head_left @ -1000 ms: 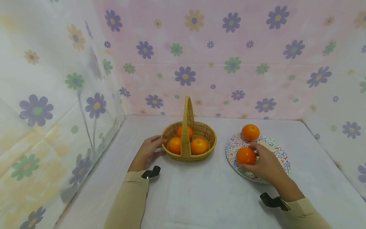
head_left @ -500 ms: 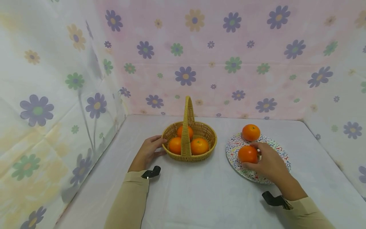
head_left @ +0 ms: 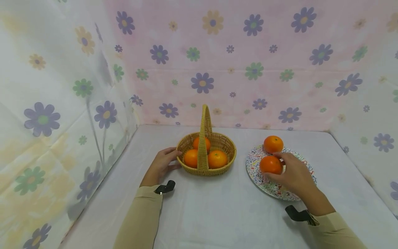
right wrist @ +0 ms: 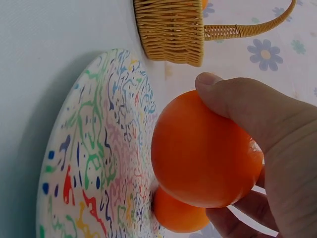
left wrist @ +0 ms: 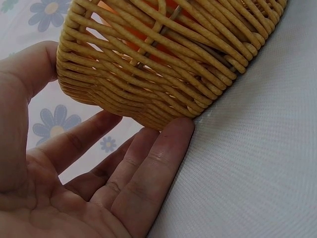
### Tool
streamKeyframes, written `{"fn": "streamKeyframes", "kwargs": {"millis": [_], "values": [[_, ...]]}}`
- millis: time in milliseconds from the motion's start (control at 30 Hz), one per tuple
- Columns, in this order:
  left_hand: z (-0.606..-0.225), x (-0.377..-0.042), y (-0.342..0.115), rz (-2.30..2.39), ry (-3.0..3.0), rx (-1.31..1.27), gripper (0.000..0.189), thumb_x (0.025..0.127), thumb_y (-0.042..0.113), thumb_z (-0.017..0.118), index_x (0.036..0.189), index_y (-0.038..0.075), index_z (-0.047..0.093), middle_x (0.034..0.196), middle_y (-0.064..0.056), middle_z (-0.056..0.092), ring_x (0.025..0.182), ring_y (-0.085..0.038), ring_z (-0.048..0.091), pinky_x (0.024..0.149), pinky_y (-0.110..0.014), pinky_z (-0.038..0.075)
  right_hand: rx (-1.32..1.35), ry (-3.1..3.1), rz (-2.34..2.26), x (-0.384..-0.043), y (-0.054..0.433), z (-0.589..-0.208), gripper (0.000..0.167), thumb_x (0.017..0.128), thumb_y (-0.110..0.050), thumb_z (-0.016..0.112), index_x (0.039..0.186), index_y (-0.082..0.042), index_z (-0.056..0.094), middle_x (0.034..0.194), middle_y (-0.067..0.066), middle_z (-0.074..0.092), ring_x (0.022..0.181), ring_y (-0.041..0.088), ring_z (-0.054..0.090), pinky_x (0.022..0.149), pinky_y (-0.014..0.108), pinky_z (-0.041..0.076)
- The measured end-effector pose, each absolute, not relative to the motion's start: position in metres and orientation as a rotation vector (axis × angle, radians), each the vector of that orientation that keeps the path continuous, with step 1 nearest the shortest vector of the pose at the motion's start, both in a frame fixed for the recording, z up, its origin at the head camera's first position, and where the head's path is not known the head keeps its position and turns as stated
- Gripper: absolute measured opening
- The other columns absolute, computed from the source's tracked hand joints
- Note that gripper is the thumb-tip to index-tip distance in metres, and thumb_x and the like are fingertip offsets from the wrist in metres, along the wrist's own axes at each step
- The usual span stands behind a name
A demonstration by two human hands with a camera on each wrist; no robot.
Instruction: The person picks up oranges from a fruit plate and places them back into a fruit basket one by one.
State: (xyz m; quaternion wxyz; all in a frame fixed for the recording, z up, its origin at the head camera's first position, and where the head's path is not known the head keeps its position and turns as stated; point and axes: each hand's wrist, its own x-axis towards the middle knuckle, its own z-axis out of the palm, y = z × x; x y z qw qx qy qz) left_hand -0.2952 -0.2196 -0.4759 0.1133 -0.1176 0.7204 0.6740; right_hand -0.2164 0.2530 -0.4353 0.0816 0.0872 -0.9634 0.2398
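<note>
My left hand (head_left: 162, 162) grips the left side of a wicker basket (head_left: 231, 152). In the left wrist view its thumb touches the rim and its fingers (left wrist: 163, 158) lie against the lower wall. Three oranges (head_left: 217, 159) sit inside the basket, partly behind its handle. On the right, my right hand (head_left: 296, 176) holds an orange (head_left: 271, 165) between thumb and fingers over a colourful patterned plate (head_left: 264, 188). The right wrist view shows that orange (right wrist: 205, 151) seemingly raised off the plate. Another orange (head_left: 273, 144) rests at the plate's far edge.
A white cloth covers the table (head_left: 211, 214). Flower-printed cloth (head_left: 230, 62) stands behind the table and along both sides. The basket's tall handle (head_left: 203, 128) arches above its rim. A gap of tabletop lies between basket and plate.
My right hand and the orange in it have moved slightly away from me and to the right, seemingly upward. The left hand and basket stay in place.
</note>
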Motion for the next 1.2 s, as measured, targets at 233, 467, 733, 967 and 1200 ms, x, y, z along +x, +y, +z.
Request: {"fn": "streamKeyframes", "kwargs": {"millis": [233,467,733,967,1200], "values": [[-0.478,-0.296,-0.220,1.990,2.111,-0.324,0.063,0.092,0.032,0.075,0.147,0.011,0.055,0.146,-0.011,0.057,0.132,-0.030,0.056,0.092,-0.042,0.063,0.291,-2.828,0.734,-0.218,0.250,-0.435,0.080,0.077,-0.051,0.088,0.136,-0.004,0.059,0.119,0.017,0.067,0.102,0.034,0.059,0.084,0.057,0.060],[-0.478,-0.294,-0.220,2.006,2.109,-0.298,0.060,0.092,0.030,0.074,0.146,0.009,0.056,0.144,-0.013,0.058,0.130,-0.031,0.057,0.094,-0.044,0.063,0.304,-2.775,0.742,-0.219,0.247,-0.430,0.078,0.076,-0.053,0.088,0.133,-0.004,0.063,0.114,0.016,0.068,0.098,0.033,0.059,0.078,0.050,0.059],[-0.479,-0.295,-0.220,2.013,2.106,-0.302,0.060,0.093,0.030,0.074,0.146,0.010,0.056,0.144,-0.012,0.058,0.131,-0.030,0.057,0.093,-0.044,0.063,0.303,-2.752,0.774,-0.222,0.243,-0.422,0.077,0.078,-0.050,0.089,0.134,-0.004,0.062,0.115,0.017,0.066,0.101,0.036,0.058,0.078,0.052,0.060],[-0.479,-0.296,-0.220,2.037,2.088,-0.301,0.059,0.091,0.028,0.075,0.144,0.008,0.058,0.142,-0.013,0.059,0.127,-0.030,0.059,0.091,-0.044,0.064,0.303,-2.699,0.798,-0.227,0.238,-0.417,0.076,0.077,-0.049,0.090,0.134,-0.006,0.063,0.116,0.016,0.067,0.101,0.035,0.058,0.075,0.047,0.058],[-0.478,-0.295,-0.219,2.034,2.101,-0.301,0.059,0.091,0.028,0.076,0.143,0.007,0.058,0.142,-0.014,0.059,0.126,-0.030,0.060,0.091,-0.044,0.064,0.320,-2.655,0.815,-0.232,0.232,-0.412,0.075,0.077,-0.049,0.089,0.133,-0.006,0.064,0.113,0.017,0.068,0.100,0.035,0.059,0.076,0.054,0.061]]}}
